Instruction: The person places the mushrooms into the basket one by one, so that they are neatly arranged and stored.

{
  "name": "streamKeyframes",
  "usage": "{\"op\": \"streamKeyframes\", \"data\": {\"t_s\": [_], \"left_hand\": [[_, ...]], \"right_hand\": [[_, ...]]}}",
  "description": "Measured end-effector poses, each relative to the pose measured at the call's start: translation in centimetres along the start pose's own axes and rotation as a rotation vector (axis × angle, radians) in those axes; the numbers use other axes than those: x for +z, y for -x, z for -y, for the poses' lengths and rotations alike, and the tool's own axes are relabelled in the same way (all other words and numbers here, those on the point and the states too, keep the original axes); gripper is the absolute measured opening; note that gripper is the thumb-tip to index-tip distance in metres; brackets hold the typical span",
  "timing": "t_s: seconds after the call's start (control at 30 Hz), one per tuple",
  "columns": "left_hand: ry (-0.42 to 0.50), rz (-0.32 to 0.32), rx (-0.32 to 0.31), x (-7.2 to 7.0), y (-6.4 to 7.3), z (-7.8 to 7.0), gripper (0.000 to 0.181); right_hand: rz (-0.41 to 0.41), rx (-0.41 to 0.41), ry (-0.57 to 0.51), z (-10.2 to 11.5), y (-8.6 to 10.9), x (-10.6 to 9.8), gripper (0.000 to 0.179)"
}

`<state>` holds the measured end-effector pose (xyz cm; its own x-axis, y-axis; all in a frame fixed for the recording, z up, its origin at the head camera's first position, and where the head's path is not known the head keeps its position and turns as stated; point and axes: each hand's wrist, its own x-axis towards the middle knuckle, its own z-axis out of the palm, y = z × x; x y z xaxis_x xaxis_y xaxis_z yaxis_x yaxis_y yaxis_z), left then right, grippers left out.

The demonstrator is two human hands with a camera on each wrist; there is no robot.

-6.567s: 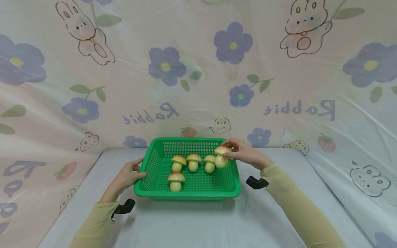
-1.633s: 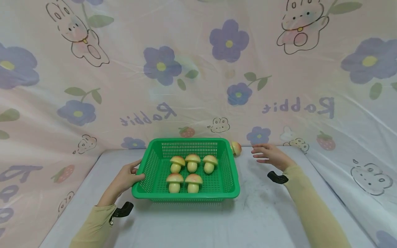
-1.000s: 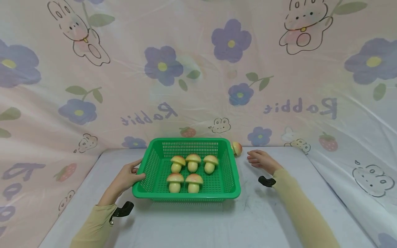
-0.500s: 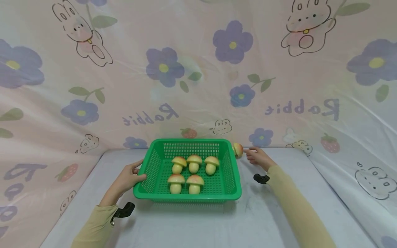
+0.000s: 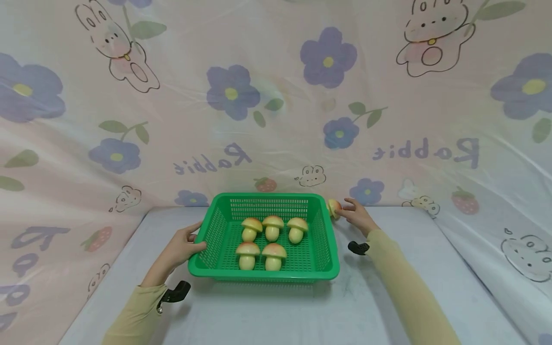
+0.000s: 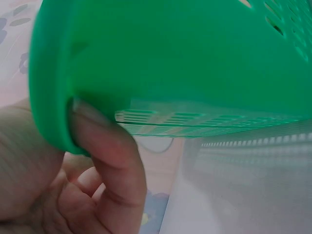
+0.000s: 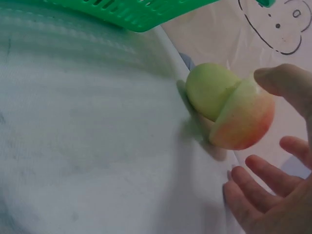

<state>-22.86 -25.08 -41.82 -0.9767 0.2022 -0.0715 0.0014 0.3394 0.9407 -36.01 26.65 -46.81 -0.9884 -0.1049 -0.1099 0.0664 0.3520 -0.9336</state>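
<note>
My left hand [image 5: 178, 247] grips the left rim of a green plastic basket [image 5: 263, 275]; in the left wrist view a finger [image 6: 109, 146] curls under that rim. Several toy mushrooms with yellow-red caps stand inside, among them a front mushroom [image 5: 274, 257] and a back-right mushroom [image 5: 297, 230]. Outside, just beyond the basket's right side, another mushroom [image 5: 334, 209] lies on its side on the table. Around its cap my right hand [image 5: 359, 218] spreads, fingers apart. In the right wrist view the thumb tip [image 7: 265, 78] is right at the cap's edge [image 7: 246, 117].
A white-covered table [image 5: 258, 311] bears the basket. Behind it hangs a pale curtain [image 5: 276, 120] with flowers and rabbits, close past the loose mushroom. A black wrist mount [image 5: 176, 292] sticks out from the left sleeve, another mount [image 5: 358, 247] from the right.
The mushroom my right hand held over the basket now stands in its front row. That hand went right, then came back left to the loose mushroom. My left hand kept its grip.
</note>
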Motion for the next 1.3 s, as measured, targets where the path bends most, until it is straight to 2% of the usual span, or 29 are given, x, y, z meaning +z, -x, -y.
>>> {"op": "streamKeyframes", "data": {"t_s": [0.2, 0.4, 0.63, 1.13, 1.3], "left_hand": [[0.007, 0.001, -0.008, 0.0, -0.1, 0.2, 0.075], [-0.003, -0.007, -0.013, 0.0, -0.2, 0.2, 0.075], [-0.013, -0.013, -0.017, 0.0, -0.3, 0.2, 0.075], [-0.009, -0.005, -0.030, 0.1, -0.3, 0.0, 0.073], [-0.023, -0.012, -0.024, 0.1, -0.1, -0.1, 0.074]], "right_hand": [[-0.010, -0.068, -0.007, 0.3, 0.2, 0.6, 0.080], [-0.016, -0.106, -0.017, -0.2, -0.4, 1.0, 0.074], [-0.020, -0.155, 0.036, -0.6, -0.7, 1.6, 0.071], [-0.029, -0.144, 0.037, -0.2, -0.5, 2.0, 0.061], [-0.024, -0.154, 0.037, -0.2, -0.1, 1.9, 0.062]]}}
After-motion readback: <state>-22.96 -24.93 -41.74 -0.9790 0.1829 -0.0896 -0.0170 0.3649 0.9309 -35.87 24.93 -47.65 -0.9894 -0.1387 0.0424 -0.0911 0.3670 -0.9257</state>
